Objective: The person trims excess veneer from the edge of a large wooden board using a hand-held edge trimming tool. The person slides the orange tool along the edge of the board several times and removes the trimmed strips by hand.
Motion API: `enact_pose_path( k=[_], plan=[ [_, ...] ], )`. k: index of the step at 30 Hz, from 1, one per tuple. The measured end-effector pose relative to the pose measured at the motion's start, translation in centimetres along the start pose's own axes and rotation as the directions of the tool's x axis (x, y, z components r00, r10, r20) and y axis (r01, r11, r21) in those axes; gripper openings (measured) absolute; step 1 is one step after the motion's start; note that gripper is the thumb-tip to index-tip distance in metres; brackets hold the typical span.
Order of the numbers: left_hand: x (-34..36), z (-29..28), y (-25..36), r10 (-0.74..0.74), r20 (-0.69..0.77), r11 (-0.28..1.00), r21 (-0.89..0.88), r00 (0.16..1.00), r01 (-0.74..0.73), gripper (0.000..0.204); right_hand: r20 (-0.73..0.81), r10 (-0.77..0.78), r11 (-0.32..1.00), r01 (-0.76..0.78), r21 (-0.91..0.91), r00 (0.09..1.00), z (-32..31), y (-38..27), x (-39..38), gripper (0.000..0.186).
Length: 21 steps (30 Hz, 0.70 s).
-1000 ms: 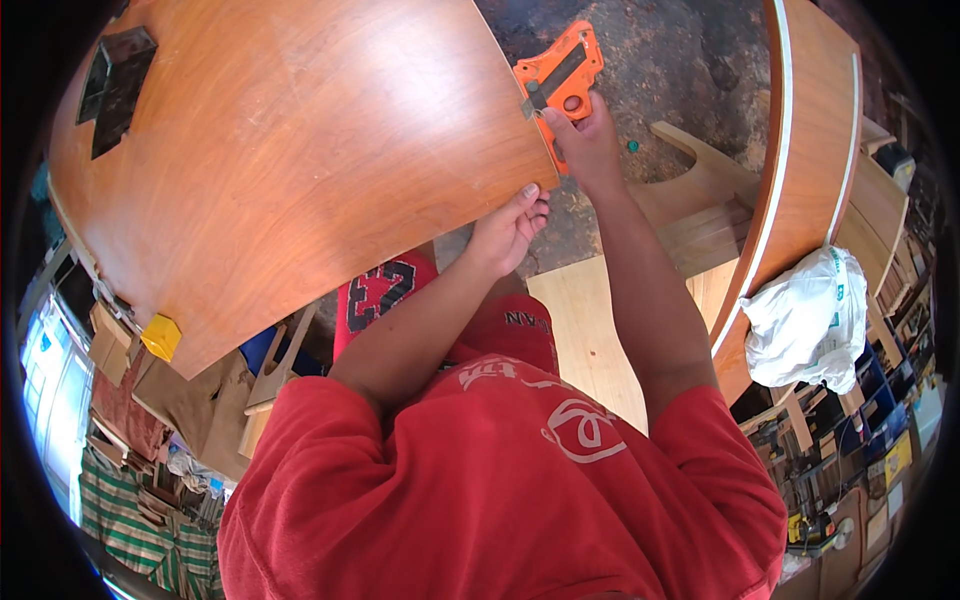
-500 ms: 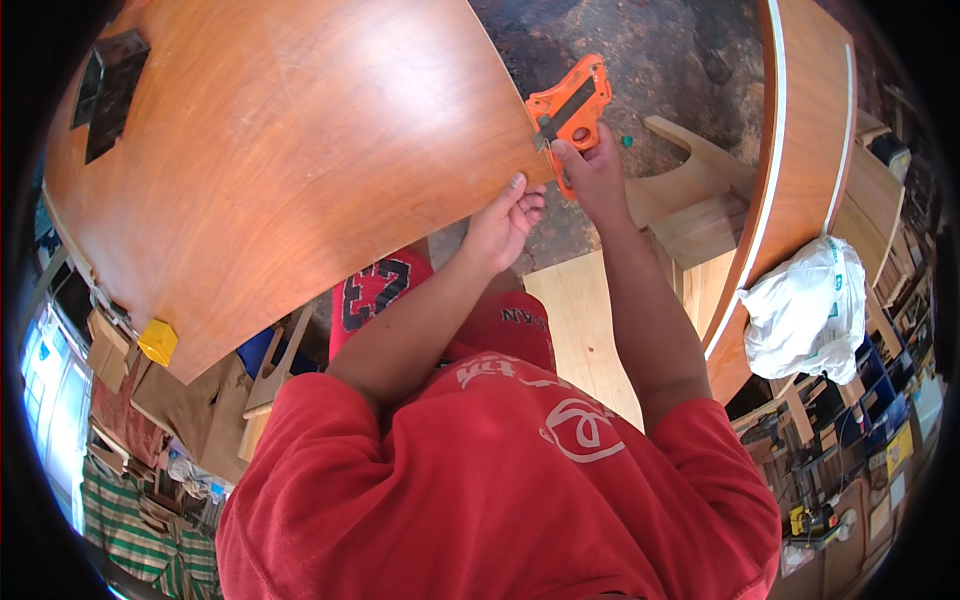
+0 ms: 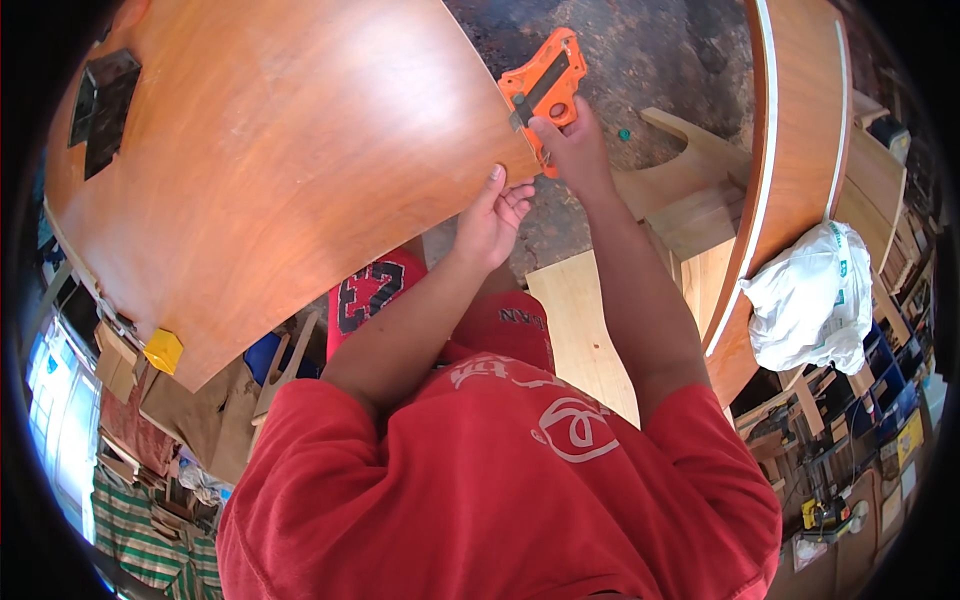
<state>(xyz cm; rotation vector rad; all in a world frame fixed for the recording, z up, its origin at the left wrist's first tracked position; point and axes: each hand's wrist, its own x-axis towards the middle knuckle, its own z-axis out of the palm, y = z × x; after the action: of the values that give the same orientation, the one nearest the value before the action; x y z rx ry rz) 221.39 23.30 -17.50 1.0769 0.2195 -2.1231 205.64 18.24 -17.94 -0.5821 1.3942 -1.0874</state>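
Observation:
A large brown wood-grain panel (image 3: 300, 190) spreads across the left and middle, its near right corner close to my hands. At that corner my left hand (image 3: 488, 225) is closed on the edge, thumb on top and fingers curled at the rim. My right hand (image 3: 580, 155) grips an orange hand-held edge trimmer (image 3: 553, 85) by its lower part. The trimmer lies against the panel's right edge, just beyond the corner. Where its cutting part meets the edge is too small to make out.
At right stands a curved brown panel (image 3: 765, 150) with a pale edge, a white plastic bag (image 3: 815, 295) against it. Pale wood pieces (image 3: 590, 330) lie below my right arm. A yellow block (image 3: 163, 352) touches the big panel's left end. Scraps and tools crowd both sides.
The trimmer, both hands and the panel's near corner have shifted slightly left and away together. Both grips look the same, and the trimmer still lies against the edge.

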Motion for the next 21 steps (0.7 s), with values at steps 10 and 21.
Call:
enact_pose_path(
  k=[10, 21],
  plan=[
    [0.1, 0.1, 0.0, -0.001, 0.022, 1.0, -0.027, 1.0, 0.001, 0.028, -0.004, 0.026, 0.998, -0.026, 0.056, 1.0, -0.9, 0.6, -1.9, 0.035],
    [0.2, 0.0, 0.0, 0.002, 0.051, 0.999, -0.049, 0.999, 0.0, 0.026, -0.02, 0.033, 0.997, -0.032, 0.077, 0.999, -1.4, 1.5, -2.7, 0.033]
  ],
)
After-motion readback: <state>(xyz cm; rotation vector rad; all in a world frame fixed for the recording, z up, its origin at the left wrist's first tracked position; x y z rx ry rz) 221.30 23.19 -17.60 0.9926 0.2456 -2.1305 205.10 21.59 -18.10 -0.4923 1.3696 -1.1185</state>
